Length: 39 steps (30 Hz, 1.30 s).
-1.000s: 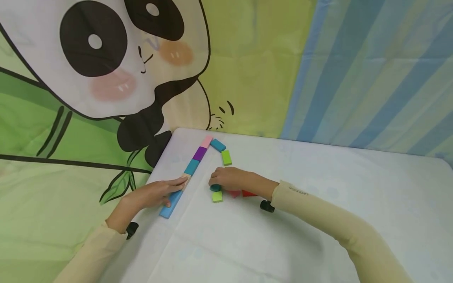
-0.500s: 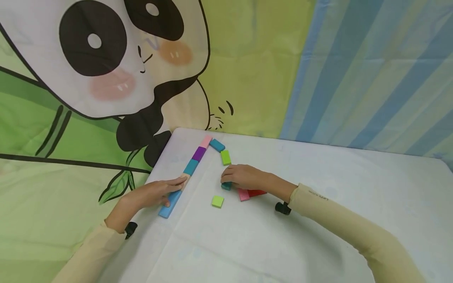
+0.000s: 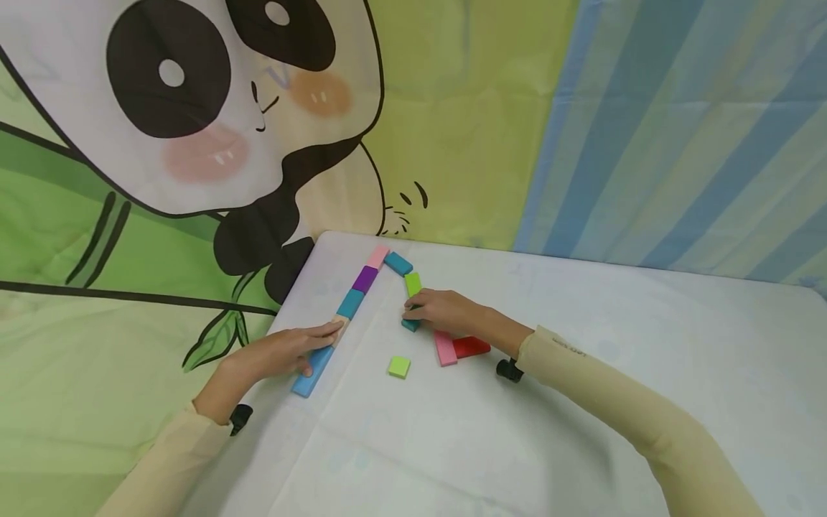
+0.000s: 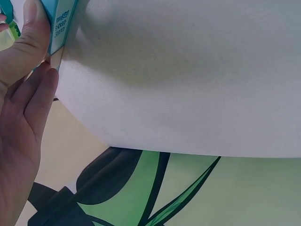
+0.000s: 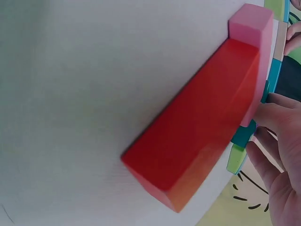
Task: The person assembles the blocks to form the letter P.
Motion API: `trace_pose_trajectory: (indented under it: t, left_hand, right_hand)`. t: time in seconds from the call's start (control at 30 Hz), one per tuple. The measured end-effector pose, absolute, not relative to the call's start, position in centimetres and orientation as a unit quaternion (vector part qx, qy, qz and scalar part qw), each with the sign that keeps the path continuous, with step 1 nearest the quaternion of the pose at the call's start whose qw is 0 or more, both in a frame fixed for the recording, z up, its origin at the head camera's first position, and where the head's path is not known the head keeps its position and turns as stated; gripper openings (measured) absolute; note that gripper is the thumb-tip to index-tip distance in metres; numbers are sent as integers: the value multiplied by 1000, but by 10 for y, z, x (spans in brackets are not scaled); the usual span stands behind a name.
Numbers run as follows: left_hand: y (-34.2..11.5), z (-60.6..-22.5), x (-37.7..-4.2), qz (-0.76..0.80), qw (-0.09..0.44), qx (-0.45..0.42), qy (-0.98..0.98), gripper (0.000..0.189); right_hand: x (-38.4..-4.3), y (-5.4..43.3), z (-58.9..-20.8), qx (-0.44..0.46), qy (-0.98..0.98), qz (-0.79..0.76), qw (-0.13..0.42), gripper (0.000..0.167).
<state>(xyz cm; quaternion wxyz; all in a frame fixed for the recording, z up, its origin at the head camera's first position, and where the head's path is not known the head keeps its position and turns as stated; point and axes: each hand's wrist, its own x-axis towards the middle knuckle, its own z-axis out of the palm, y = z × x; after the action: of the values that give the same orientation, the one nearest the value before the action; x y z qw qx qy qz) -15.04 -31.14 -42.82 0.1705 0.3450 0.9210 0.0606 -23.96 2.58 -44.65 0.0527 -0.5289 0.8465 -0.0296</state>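
A straight row of coloured blocks runs along the table's left side: pink (image 3: 377, 256), purple (image 3: 365, 279), teal, beige and light blue (image 3: 313, 372). My left hand (image 3: 274, 357) rests on the row, fingers straight on the beige block and thumb against the light blue one. With thumb and fingers my right hand (image 3: 450, 314) pinches a dark teal block (image 3: 410, 325), partly hidden under it. This block lies at the near end of a green block (image 3: 413, 281), which follows a blue block (image 3: 398, 263) beside the row's far end.
A red block (image 5: 188, 122) touches a pink block (image 5: 251, 21) just below my right hand. Nearer me lies a small lime block (image 3: 399, 367), standing apart. The white table (image 3: 581, 402) meets a panda-print cloth (image 3: 452, 129) at its back and left edges.
My right hand has carried the dark teal block to the right and then away from me, up to the green block. The lime, pink and red blocks show more fully. My left hand stays put.
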Motion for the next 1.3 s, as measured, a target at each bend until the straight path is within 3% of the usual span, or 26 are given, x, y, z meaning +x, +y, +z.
trace_pose_trajectory:
  t: [0.43,0.77,1.0,1.13,1.3]
  left_hand:
    - [-310,-429,-149,65,178,344,920,82]
    - [-309,-428,-148,66,175,346,919,83]
    - [-310,-427,-149,66,181,340,920,84]
    - [-311,-427,-150,68,175,341,921,84]
    - [-311,-428,-151,69,178,339,921,85]
  right_hand:
    - [-237,34,-449,-519,851,-56,53,41]
    - [-210,67,-449,-508,854,-114,7,38]
    - [-184,96,-450,-466,876,-84,86,68]
    - [-183,102,-451,-464,877,-98,75,62]
    - [-187,97,-451,-532,844,-69,14,40]
